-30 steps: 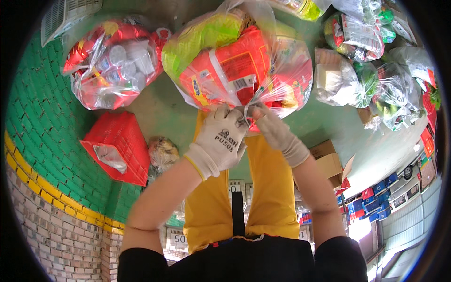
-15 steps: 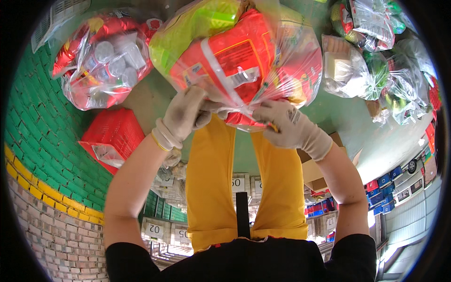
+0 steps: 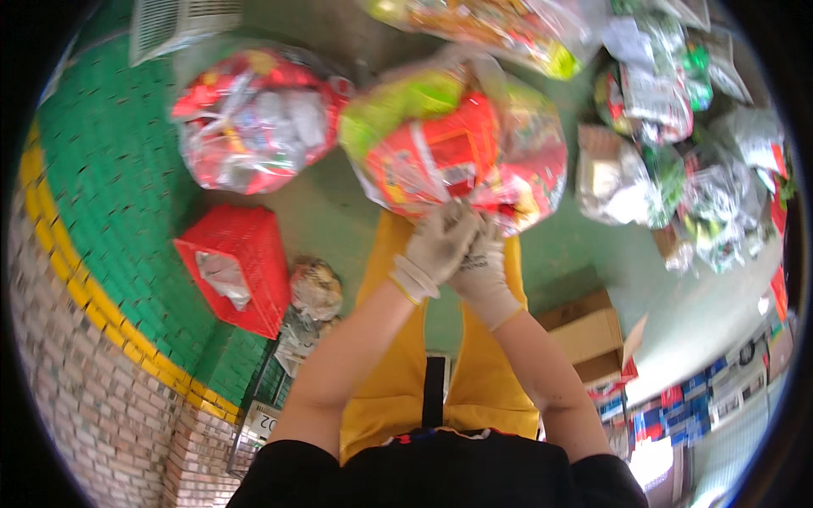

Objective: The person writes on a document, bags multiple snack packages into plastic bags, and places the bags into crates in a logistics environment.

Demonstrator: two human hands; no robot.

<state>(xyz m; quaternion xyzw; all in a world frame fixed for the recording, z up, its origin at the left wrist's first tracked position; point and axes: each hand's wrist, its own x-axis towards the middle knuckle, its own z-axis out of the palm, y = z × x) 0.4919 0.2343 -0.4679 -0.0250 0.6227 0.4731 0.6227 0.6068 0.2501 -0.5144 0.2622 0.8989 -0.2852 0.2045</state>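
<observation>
A large clear plastic bag (image 3: 436,148) with red and yellow-green packs sits on the floor just above my legs. My gloved left hand (image 3: 436,241) is closed at the gathered edge of that bag, its fingers crowded against the right hand's. My gloved right hand (image 3: 481,267) is pinched at the same spot, partly behind the left, so the exact grip is hidden. A second bag (image 3: 250,123) with red packs and white tubs lies to the left.
A red crate (image 3: 246,262) and small bag (image 3: 315,288) stand lower left beside a green brick wall (image 3: 93,212). Several filled bags (image 3: 631,169) lie at right, above an open cardboard box (image 3: 584,330). Another long bag (image 3: 491,25) and a white crate (image 3: 178,25) are at the top.
Both hands have moved from apart to close together at the bag's gathered edge. The view has shifted since half a second ago, so the bags appear smaller and further right.
</observation>
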